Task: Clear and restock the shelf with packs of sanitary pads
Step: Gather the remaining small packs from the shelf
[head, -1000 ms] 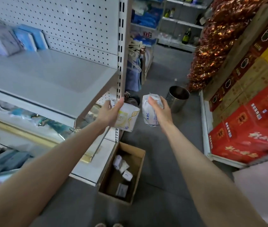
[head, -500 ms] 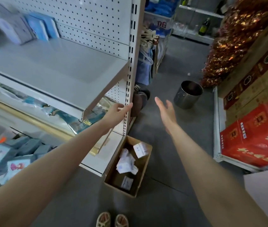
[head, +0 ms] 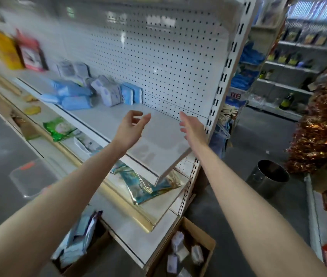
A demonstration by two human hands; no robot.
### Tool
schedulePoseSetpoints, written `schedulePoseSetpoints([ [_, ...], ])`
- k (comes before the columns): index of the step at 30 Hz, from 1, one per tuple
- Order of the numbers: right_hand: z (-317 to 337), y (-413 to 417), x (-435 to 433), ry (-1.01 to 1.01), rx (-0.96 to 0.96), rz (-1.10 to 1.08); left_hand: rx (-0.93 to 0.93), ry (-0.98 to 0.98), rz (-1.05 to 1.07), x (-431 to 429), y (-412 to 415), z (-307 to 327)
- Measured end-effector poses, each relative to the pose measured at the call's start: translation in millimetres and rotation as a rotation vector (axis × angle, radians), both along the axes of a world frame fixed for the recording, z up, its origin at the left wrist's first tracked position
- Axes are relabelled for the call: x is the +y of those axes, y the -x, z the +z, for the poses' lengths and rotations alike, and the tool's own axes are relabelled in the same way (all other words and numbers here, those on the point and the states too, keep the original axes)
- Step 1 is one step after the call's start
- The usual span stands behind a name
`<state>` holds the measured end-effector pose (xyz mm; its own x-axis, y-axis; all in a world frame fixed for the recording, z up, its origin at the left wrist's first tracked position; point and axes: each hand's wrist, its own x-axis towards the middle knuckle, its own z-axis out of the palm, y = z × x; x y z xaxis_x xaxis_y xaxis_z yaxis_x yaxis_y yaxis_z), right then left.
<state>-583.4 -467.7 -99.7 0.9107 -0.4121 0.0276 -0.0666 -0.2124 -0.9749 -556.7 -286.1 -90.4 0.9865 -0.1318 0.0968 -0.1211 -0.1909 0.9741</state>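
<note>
1. Down on the floor sat a cardboard box, a few white packs lying inside.
2. Left hand and right hand hovered over the shelf, fingers loose and spread, holding nothing.
3. Blue and white packs of sanitary pads were bunched at the shelf's back-left, against the pegboard.

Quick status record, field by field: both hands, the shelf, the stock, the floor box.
left hand: empty, fingers loosely curled, above the white metal shelf
right hand: empty, fingers straight, near the shelf's right end
shelf: stocked only toward its left
stock: blue and grey pad packs bunched against the pegboard
floor box: brown cardboard box by the shelf's right end, white packs inside
</note>
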Motion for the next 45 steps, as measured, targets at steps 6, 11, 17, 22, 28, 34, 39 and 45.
schedulePoseSetpoints([
  [6, 44, -53, 84, -0.022, -0.134, 0.086, -0.087, 0.037, 0.127, 88, -29, 38],
  [11, 60, -101, 182, -0.08, -0.208, 0.14, -0.136, 0.035, 0.202, 191, -58, 52],
  [17, 75, -158, 320, -0.119, -0.276, 0.217, -0.164, 0.0, 0.264, 324, -99, 64],
  [22, 85, -204, 415, -0.156, -0.299, 0.266, -0.192, -0.034, 0.324, 412, -136, 77],
  [28, 93, -269, 505, -0.196, -0.306, 0.329, -0.195, -0.04, 0.377, 497, -187, 88],
  [34, 79, -343, 579, -0.216, -0.294, 0.343, -0.194, -0.04, 0.378, 570, -251, 75],
  [39, 86, -426, 637, -0.216, -0.336, 0.313, -0.199, -0.028, 0.349, 629, -339, 78],
  [45, 98, -514, 690, -0.184, -0.351, 0.252, -0.188, 0.007, 0.296, 683, -442, 92],
])
